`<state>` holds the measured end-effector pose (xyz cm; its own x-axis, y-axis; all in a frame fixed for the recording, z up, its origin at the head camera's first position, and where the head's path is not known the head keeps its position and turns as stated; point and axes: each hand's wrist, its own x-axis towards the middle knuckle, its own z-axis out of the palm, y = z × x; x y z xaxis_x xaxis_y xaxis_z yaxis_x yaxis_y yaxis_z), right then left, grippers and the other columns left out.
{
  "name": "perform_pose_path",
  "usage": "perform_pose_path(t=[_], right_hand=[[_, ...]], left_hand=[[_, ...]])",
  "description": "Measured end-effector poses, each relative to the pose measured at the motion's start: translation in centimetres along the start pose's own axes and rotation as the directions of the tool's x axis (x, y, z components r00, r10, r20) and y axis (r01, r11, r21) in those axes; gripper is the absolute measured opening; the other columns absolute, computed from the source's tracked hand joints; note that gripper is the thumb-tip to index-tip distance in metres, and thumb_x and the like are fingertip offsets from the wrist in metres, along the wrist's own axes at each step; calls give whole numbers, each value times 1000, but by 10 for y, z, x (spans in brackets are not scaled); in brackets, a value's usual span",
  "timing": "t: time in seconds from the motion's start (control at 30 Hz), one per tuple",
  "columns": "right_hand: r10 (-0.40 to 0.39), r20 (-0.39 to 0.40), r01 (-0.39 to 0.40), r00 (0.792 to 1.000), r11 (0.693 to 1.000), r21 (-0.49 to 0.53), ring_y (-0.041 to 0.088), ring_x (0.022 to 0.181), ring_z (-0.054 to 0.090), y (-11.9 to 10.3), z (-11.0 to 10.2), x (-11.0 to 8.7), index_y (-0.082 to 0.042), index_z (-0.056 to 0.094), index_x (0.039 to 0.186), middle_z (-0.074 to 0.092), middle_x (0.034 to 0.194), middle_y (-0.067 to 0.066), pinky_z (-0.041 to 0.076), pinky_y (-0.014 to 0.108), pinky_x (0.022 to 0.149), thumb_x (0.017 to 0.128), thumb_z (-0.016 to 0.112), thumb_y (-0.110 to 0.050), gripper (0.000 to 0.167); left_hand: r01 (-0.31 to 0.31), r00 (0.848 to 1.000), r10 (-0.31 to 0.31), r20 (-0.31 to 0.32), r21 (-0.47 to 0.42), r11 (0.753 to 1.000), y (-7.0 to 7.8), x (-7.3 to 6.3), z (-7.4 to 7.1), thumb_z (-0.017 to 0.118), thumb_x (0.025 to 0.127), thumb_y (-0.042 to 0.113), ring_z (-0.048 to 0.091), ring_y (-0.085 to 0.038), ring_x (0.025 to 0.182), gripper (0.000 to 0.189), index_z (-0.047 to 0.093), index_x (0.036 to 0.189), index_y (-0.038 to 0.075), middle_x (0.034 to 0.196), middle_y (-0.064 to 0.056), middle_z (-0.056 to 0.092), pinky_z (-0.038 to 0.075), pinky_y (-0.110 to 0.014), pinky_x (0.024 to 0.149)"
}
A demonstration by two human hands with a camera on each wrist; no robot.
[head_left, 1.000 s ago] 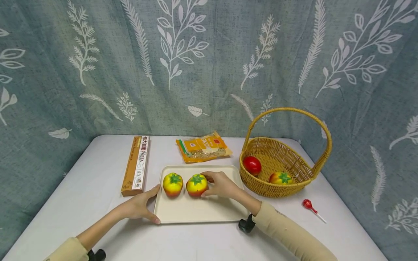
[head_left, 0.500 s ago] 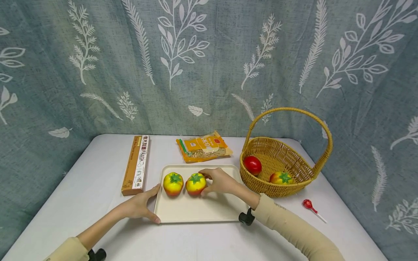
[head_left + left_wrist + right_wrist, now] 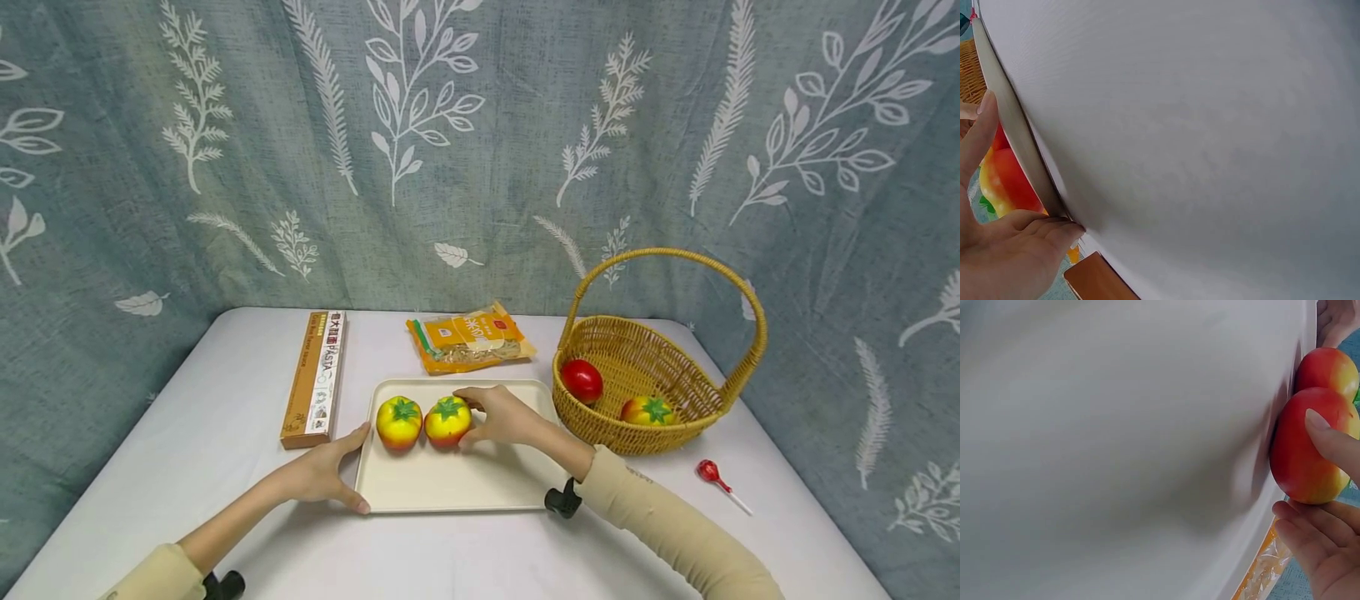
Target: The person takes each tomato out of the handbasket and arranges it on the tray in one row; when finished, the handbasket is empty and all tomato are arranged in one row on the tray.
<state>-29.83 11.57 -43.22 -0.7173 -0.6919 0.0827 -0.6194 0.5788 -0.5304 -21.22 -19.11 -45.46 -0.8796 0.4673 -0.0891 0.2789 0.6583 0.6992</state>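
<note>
A cream tray (image 3: 420,487) lies on the white table, bearing two yellow-red toy fruits with green leafy tops. My right hand (image 3: 506,417) holds the right fruit (image 3: 447,422) from its right side; the right wrist view shows the thumb (image 3: 1335,445) against it and the fingers at its other side. Close beside it sits the left fruit (image 3: 399,423). My left hand (image 3: 318,472) rests at the tray's left edge, thumb and fingers spread apart; the left wrist view shows the fingertips (image 3: 1063,232) right at the rim.
Behind the tray lies an orange noodle packet (image 3: 472,337). To its left is a brown-and-white pasta box (image 3: 313,379). A handled wicker basket (image 3: 690,367) at right contains a red round object (image 3: 582,381) and another yellow-red fruit (image 3: 647,410). A red lollipop (image 3: 712,475) lies nearby.
The right hand has slid its fruit a little to the left, narrowing the gap to the other fruit. The left hand keeps its place at the tray.
</note>
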Motion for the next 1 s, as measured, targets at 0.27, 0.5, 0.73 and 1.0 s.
perform_pose_path(t=[0.27,0.5,0.73,1.0], right_hand=[[22,17,-22,1000,1000,-1,27,115,60,-2,3,2,5,51,134,58,132,16,48,36,99,70,87,-22,79],[15,19,-15,1000,1000,-6,27,117,59,-3,-2,-2,5,48,137,58,132,16,46,37,101,70,87,-24,83],[-17,13,17,1000,999,-39,33,116,59,-1,-7,-8,5,50,136,58,131,20,47,40,99,74,85,-25,78],[-32,-34,30,999,998,-62,30,114,60,-2,-21,-25,2,55,133,60,130,16,50,41,96,77,83,-24,68]], left_hand=[[17,1000,-17,-2,-7,1000,3,-3,0,92,59,30,25,-45,138,120,22,146,-13,151,-29,23,21,-57,112],[15,1000,-15,0,-6,1000,3,-3,0,92,59,30,25,-46,138,120,20,147,-13,151,-29,23,21,-57,112],[21,1000,-21,-5,3,1000,3,-3,0,92,59,31,26,-46,137,121,21,147,-12,151,-29,24,23,-57,112],[27,1000,-27,1,-9,1000,3,-2,0,92,59,30,24,-45,138,121,20,147,-11,152,-28,23,21,-57,112]])
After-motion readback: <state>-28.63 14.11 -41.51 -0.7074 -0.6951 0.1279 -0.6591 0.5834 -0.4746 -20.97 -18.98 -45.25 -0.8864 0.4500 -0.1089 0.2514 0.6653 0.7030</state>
